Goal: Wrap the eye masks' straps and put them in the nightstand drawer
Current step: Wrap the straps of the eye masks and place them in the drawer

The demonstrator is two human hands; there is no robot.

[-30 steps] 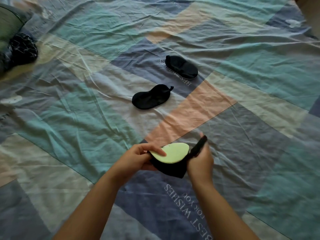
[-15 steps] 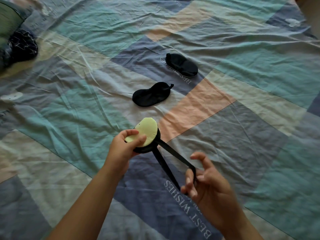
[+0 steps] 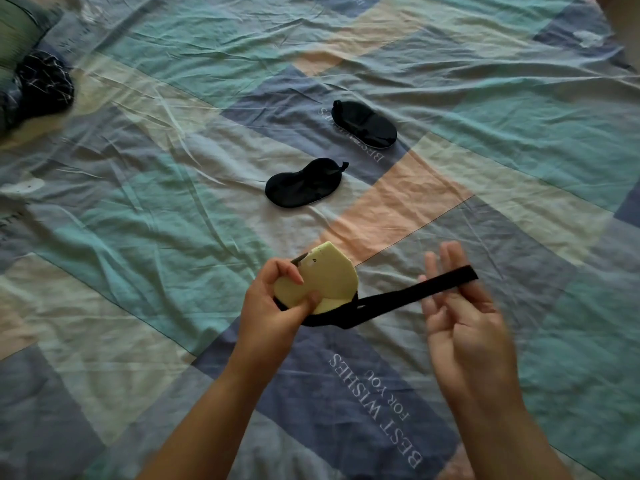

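My left hand grips a folded eye mask, pale yellow-green inside and black outside, above the bedspread. Its black strap stretches right and slightly up, looped over the fingers of my right hand, whose fingers are spread and blurred. Two more black eye masks lie on the bed beyond: the nearer mask and the farther mask, both apart from my hands. The nightstand drawer is not in view.
A wrinkled patchwork bedspread with printed lettering fills the view. At the far left edge lie a dark patterned bundle and a green pillow.
The left hand has turned the folded mask and lowered it a little. The right hand has swung the strap from low near me up and out to the right.
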